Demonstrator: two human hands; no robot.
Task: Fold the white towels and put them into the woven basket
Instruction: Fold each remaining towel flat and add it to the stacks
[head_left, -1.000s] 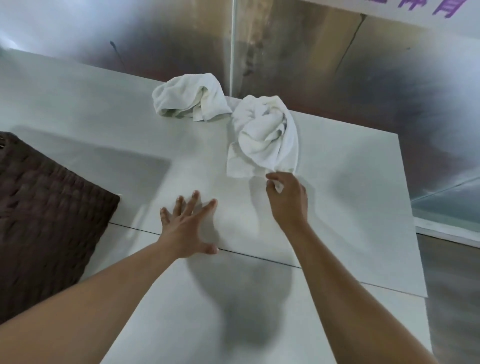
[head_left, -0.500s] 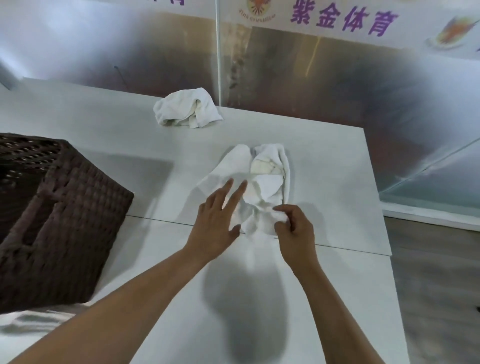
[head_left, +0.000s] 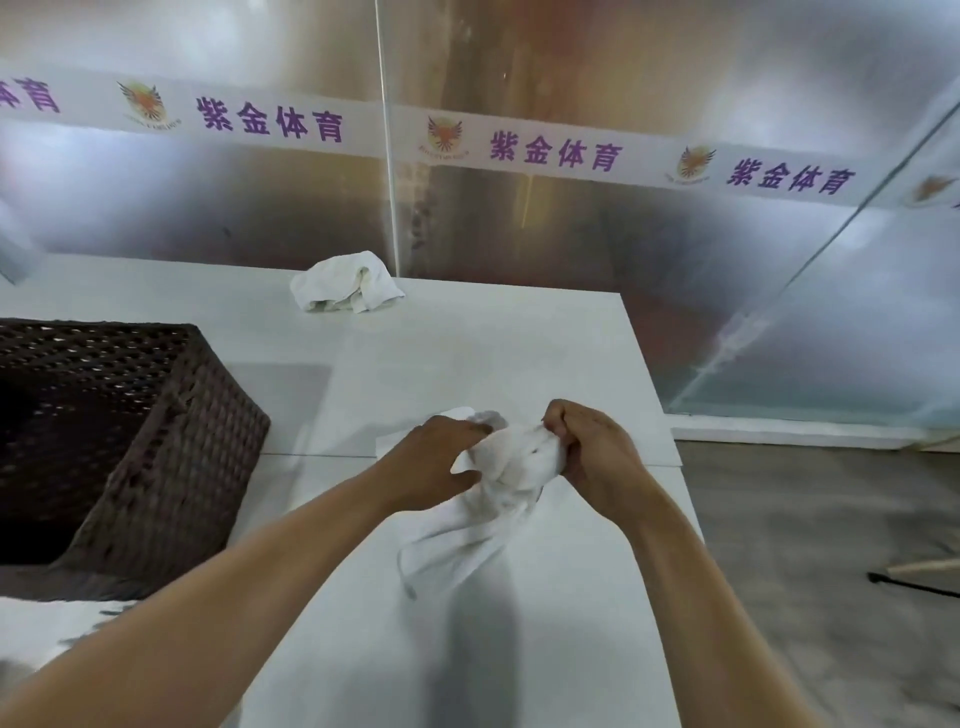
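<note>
A dark brown woven basket is seen at nine o'clock on the white counter, its open mouth turned upward and its near corner angled toward the middle; what lies inside cannot be made out in the dark interior. A crumpled white towel is found at twelve o'clock, at the far edge of the counter, just in front of the reflective metal wall, well apart from the basket and from both hands. A white banner with purple characters and an emblem is stretched across that wall. Toward the centre, a second white towel is held bunched between the hands, with its lower part trailing toward six o'clock; whether that part touches the counter cannot be told. The left hand is placed at the bundle's nine o'clock side, its fingers curled round the cloth. The right hand is placed at the three o'clock side, its fingers clenched on the upper edge of the same towel. At four o'clock, grey floor is visible beyond the counter edge.
</note>
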